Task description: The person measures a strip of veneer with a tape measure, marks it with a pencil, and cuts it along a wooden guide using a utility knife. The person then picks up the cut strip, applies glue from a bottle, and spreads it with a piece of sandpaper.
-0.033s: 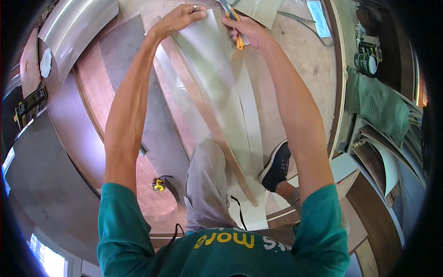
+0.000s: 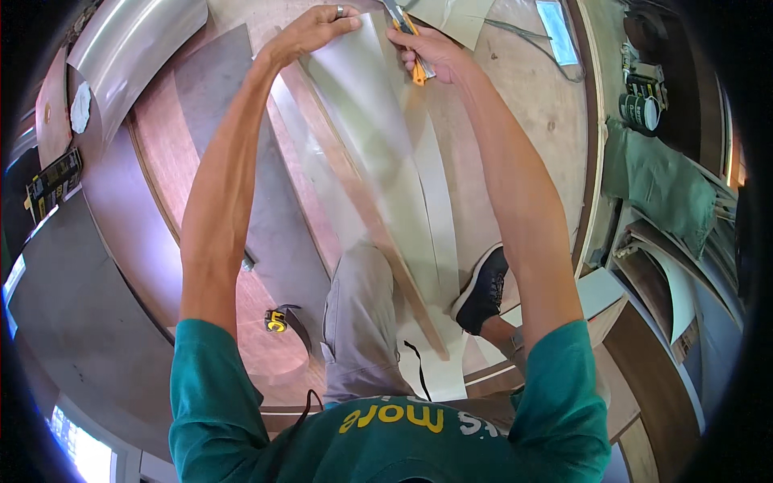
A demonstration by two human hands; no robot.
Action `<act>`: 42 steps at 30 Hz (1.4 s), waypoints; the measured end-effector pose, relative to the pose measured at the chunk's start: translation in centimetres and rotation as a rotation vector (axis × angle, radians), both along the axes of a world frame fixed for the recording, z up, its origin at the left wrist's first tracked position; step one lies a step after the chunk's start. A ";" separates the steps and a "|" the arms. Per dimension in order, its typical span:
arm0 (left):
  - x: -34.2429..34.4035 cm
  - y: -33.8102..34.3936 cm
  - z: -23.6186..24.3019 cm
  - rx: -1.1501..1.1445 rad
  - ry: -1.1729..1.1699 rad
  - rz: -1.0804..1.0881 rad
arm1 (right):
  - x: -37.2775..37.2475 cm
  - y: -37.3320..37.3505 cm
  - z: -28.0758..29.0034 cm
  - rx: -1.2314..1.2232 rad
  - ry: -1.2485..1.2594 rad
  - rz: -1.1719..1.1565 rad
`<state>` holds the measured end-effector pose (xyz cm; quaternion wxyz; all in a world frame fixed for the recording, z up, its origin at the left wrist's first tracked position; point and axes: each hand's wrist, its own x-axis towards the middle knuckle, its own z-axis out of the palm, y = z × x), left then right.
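Near the top, my left hand (image 2: 322, 30) pinches the far edge of a long pale, glossy sheet (image 2: 366, 97) between thumb and fingers. Just to its right, my right hand (image 2: 435, 53) is closed around an orange-yellow utility knife (image 2: 419, 74), whose grey far end points away from me beside the sheet's edge. The sheet runs from my hands down toward my body. A narrow wooden strip (image 2: 403, 282) lies along its left side, and my bent knee (image 2: 362, 274) rests next to that strip. A narrower pale strip (image 2: 435, 185) lies at the sheet's right.
A black and yellow tape measure (image 2: 276, 321) lies on the pinkish board left of my knee. A dark grey panel (image 2: 270, 161) slants under my left arm. Curved glossy sheeting (image 2: 133, 56) stands at upper left. Green cloth (image 2: 656, 173) and a can (image 2: 638, 111) are at right.
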<state>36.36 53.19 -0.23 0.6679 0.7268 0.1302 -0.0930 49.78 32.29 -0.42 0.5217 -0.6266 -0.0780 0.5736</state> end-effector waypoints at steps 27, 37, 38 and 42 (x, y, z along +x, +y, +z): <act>1.0 -1.6 -3.1 0.317 -0.064 0.111 | -5.4 -0.3 -1.6 0.146 -0.736 -0.172; 0.6 -0.6 -2.1 0.266 -0.057 0.095 | -2.9 -0.4 -0.3 0.211 -0.303 -0.157; 0.3 -0.5 -2.0 0.231 -0.056 0.116 | -3.0 -0.2 0.1 0.214 -0.300 -0.133; 0.1 0.0 -0.4 0.236 0.084 0.036 | -3.5 0.0 1.2 0.213 -0.315 -0.130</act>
